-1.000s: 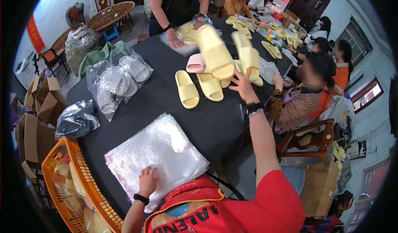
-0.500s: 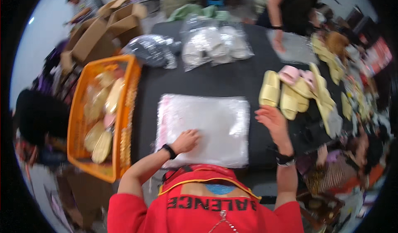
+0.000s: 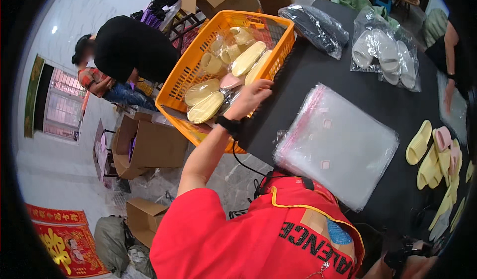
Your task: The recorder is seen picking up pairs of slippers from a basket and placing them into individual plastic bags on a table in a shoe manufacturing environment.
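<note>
A flat stack of clear plastic bags [image 3: 338, 142] lies on the black table [image 3: 377, 100]. Loose yellow and pink foam slippers [image 3: 437, 155] sit near its right edge. Farther back are clear bags of white slippers [image 3: 385, 50] and a dark bag [image 3: 318, 28]. Brown cardboard boxes [image 3: 149, 147] stand on the floor.
</note>
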A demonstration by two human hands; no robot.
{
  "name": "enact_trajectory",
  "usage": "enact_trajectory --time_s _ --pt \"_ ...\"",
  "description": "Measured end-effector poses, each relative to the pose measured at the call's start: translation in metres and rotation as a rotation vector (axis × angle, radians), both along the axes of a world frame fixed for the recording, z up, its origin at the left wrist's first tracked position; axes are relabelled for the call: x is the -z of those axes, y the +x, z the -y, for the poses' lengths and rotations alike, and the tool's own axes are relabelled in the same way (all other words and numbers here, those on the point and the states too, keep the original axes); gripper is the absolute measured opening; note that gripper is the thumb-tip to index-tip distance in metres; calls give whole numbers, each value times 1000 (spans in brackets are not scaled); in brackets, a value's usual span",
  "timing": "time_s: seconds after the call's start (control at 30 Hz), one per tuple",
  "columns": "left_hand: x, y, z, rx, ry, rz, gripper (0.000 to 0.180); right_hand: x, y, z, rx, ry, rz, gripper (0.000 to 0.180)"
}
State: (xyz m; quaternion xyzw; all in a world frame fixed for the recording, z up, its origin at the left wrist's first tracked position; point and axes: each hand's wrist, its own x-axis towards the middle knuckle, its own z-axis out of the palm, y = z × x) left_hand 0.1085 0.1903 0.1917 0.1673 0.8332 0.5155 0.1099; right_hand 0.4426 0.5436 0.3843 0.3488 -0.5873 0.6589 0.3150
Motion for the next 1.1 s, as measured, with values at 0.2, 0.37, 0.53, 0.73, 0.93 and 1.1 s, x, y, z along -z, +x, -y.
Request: enact_trajectory --time_s 0.2,0.37,0.53,0.73,0.93,1.1 --pt "-15 -36 61 -275 102 199 27 -10 -47 69 194 32 168 30" --pt "1 -38 128 -429 175 298 31 76 105 -75 231 115 302 31" --pt "17 -46 161 -521 228 387 38 50 -7 22 307 154 433 32" --pt "40 -51 201 -597 249 493 36 106 48 -51 357 208 590 35" --pt "60 -82 220 -678 107 466 38 115 -12 11 484 254 748 38" --pt "153 -96 351 -1117 -148 222 49 114 -163 108 452 610 1021 45"
